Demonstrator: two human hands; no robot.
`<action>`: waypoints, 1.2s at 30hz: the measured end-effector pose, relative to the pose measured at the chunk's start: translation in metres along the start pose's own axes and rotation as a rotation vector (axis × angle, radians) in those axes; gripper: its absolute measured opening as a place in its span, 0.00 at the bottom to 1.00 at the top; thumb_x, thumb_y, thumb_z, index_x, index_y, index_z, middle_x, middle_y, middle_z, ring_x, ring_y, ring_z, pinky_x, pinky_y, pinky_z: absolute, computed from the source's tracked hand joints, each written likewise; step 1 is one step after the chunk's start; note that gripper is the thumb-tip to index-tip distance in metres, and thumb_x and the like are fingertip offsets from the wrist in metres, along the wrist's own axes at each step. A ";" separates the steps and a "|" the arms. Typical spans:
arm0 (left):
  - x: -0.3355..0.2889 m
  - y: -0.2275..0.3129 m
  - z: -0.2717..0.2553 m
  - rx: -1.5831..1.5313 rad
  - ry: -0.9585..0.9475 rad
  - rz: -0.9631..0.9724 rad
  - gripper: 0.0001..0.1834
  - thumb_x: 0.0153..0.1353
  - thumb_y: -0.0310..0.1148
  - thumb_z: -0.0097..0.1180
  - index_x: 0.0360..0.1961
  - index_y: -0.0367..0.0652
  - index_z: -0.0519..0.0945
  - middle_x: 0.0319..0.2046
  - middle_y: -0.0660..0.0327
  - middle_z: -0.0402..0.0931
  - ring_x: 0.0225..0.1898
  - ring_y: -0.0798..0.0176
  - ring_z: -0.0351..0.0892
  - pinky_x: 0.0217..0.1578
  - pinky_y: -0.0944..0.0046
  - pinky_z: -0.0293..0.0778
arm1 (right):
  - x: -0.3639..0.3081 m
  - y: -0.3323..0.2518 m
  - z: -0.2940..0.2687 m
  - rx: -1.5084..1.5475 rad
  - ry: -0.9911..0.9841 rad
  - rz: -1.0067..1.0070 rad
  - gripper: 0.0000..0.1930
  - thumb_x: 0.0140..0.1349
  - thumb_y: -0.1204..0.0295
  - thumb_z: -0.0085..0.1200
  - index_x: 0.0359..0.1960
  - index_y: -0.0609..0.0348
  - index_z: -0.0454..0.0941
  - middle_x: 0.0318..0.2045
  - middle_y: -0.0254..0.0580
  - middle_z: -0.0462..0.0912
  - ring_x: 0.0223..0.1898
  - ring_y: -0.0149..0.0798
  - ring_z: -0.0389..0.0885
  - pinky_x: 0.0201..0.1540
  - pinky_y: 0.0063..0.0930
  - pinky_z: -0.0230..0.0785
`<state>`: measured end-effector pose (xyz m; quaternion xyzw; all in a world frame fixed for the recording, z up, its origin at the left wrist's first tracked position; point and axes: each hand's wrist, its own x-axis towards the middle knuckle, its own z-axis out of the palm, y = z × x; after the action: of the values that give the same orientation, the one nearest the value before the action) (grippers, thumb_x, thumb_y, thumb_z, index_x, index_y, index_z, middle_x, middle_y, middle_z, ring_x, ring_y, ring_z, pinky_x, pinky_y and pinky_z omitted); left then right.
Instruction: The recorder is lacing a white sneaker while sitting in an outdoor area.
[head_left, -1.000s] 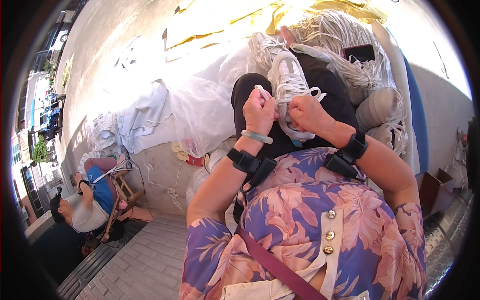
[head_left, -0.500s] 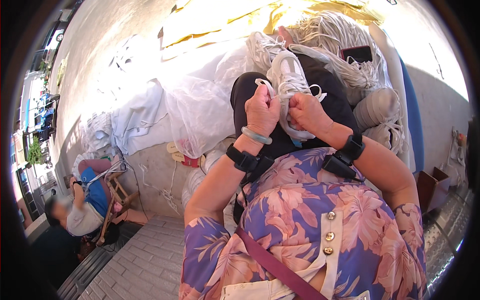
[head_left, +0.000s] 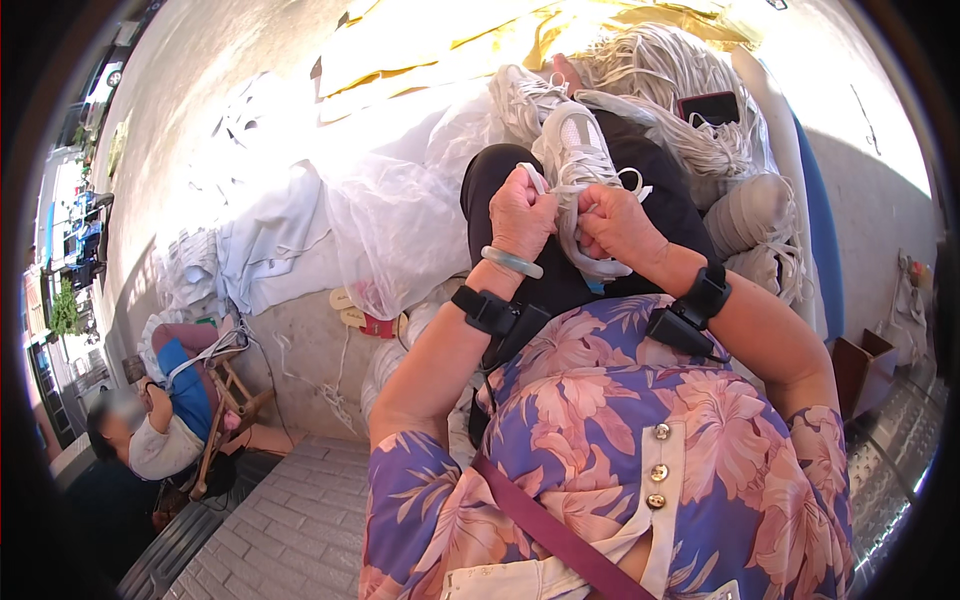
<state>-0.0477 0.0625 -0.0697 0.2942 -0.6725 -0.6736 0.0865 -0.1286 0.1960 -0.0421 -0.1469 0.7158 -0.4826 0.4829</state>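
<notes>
A white and grey sneaker [head_left: 577, 145] rests on my lap, its toe pointing away from me. On its left side, my left hand [head_left: 521, 213] pinches a flat white shoelace [head_left: 533, 178] that loops up past the fingers. Over the upper part of the shoe's opening, my right hand [head_left: 617, 224] is closed, fingertips pressed together on the lacing; a loose lace end curls just beyond it. What exactly lies between the right fingertips is partly hidden. Another light sneaker [head_left: 525, 100] lies just beyond the first.
A big bundle of pale laces [head_left: 665, 75] lies at the far right, with a dark phone [head_left: 708, 108] on it. Wound grey rolls [head_left: 750, 215] sit beside my right knee. White sheeting [head_left: 390, 190] spreads to the left. Another person [head_left: 165, 440] sits at the lower left by a wooden frame.
My left hand has shifted very slightly, and the lace loop above it looks narrower. The right hand stays at the shoe's lacing. The seated person's arms have moved a little.
</notes>
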 end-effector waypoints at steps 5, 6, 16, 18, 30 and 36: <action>-0.003 0.012 0.017 0.412 0.035 0.443 0.05 0.50 0.23 0.52 0.29 0.37 0.70 0.16 0.65 0.73 0.16 0.73 0.71 0.19 0.75 0.66 | -0.010 -0.005 -0.010 -0.011 0.120 -0.033 0.05 0.52 0.81 0.44 0.29 0.65 0.73 0.15 0.40 0.75 0.13 0.30 0.74 0.16 0.23 0.67; -0.004 0.012 0.018 0.444 0.011 0.451 0.05 0.51 0.24 0.52 0.30 0.36 0.71 0.17 0.64 0.74 0.18 0.73 0.72 0.22 0.75 0.67 | -0.008 0.003 -0.010 -0.040 0.149 -0.079 0.05 0.51 0.81 0.45 0.29 0.65 0.73 0.15 0.44 0.76 0.13 0.33 0.75 0.16 0.26 0.68; 0.003 -0.025 -0.006 0.313 -0.090 0.329 0.07 0.53 0.26 0.53 0.28 0.38 0.67 0.12 0.66 0.65 0.12 0.75 0.61 0.15 0.74 0.58 | -0.003 0.011 0.011 -0.300 0.182 -0.264 0.06 0.46 0.78 0.45 0.26 0.63 0.75 0.20 0.50 0.78 0.25 0.49 0.79 0.27 0.39 0.68; 0.010 -0.025 0.000 0.357 -0.081 0.350 0.08 0.53 0.27 0.54 0.27 0.38 0.66 0.13 0.66 0.64 0.13 0.75 0.61 0.15 0.73 0.58 | 0.002 0.018 0.013 -0.318 0.185 -0.266 0.07 0.46 0.77 0.46 0.26 0.62 0.75 0.21 0.51 0.78 0.27 0.50 0.79 0.29 0.40 0.68; -0.025 0.020 0.013 0.645 -0.128 0.559 0.10 0.50 0.24 0.52 0.36 0.35 0.71 0.21 0.55 0.73 0.19 0.62 0.73 0.23 0.64 0.68 | 0.001 0.011 0.004 -0.542 0.272 -0.489 0.09 0.43 0.70 0.52 0.21 0.64 0.79 0.23 0.53 0.79 0.28 0.51 0.79 0.31 0.39 0.70; -0.024 0.008 0.014 0.792 -0.136 0.633 0.14 0.49 0.27 0.51 0.38 0.34 0.74 0.24 0.49 0.76 0.26 0.49 0.78 0.29 0.57 0.72 | -0.013 0.000 -0.004 -0.797 0.181 -0.523 0.08 0.44 0.69 0.52 0.21 0.61 0.80 0.24 0.50 0.80 0.29 0.50 0.79 0.31 0.38 0.70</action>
<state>-0.0378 0.0858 -0.0562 0.0419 -0.9364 -0.3255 0.1242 -0.1257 0.2073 -0.0345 -0.4526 0.8232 -0.2870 0.1872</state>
